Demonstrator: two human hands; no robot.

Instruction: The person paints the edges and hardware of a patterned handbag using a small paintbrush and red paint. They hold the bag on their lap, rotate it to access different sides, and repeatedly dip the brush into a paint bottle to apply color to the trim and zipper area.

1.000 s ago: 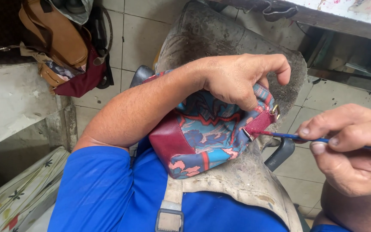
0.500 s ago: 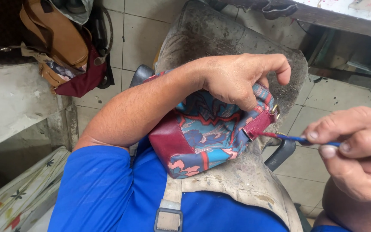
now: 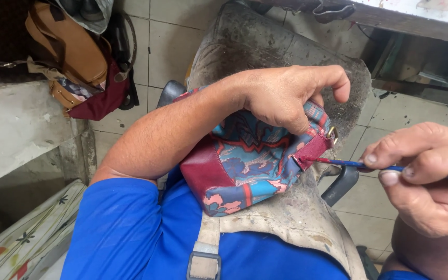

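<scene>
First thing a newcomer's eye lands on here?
The patterned blue-and-red bag at centre, pinned by the left hand on a worn grey apron. Next, the right hand at the right edge, holding a thin blue brush whose tip meets the bag's maroon strap tab. Upper left, a tan leather bag sits on a ledge.
</scene>
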